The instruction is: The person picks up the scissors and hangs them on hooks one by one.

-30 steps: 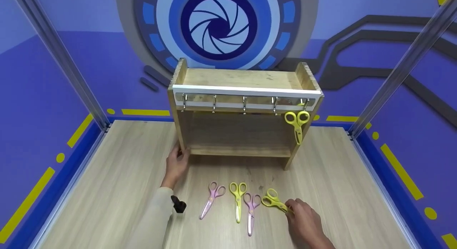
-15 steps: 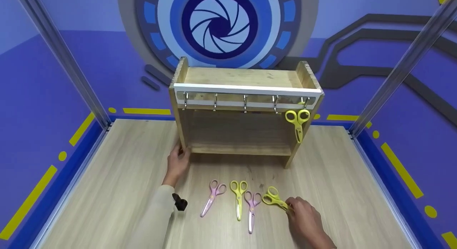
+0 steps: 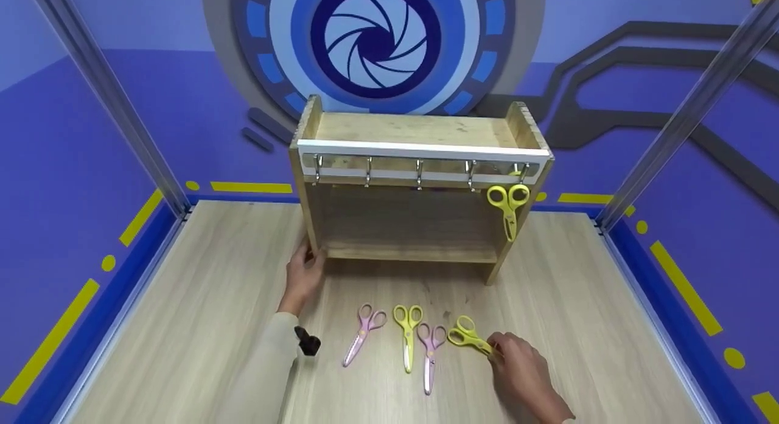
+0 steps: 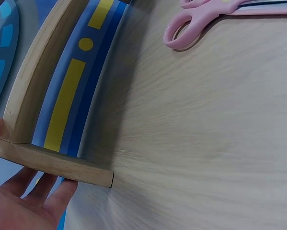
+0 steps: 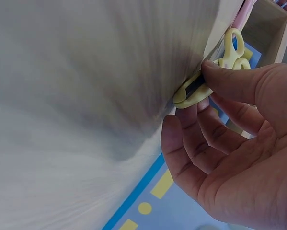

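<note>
My left hand (image 3: 304,278) grips the lower left side panel of a wooden rack (image 3: 405,255); in the left wrist view the thumb and fingers lie on opposite sides of the panel (image 4: 57,163). At the front right, my right hand (image 3: 522,369) pinches yellow scissors (image 3: 467,336) at the blade end, handles pointing toward the rack. The right wrist view shows the thumb (image 5: 229,81) and fingers on the yellow blade part. Left of these scissors lie pink scissors (image 3: 430,354), yellow scissors (image 3: 408,336) and more pink scissors (image 3: 363,333), all with handles toward the rack.
A white rail (image 3: 389,171) with several metal hooks runs along the rack's upper front. Yellow scissors (image 3: 509,208) hang from its rightmost hook. Blue printed walls (image 3: 700,229) and metal posts (image 3: 675,126) enclose the wooden table (image 3: 225,247). A black piece (image 3: 308,344) sits at the left wrist.
</note>
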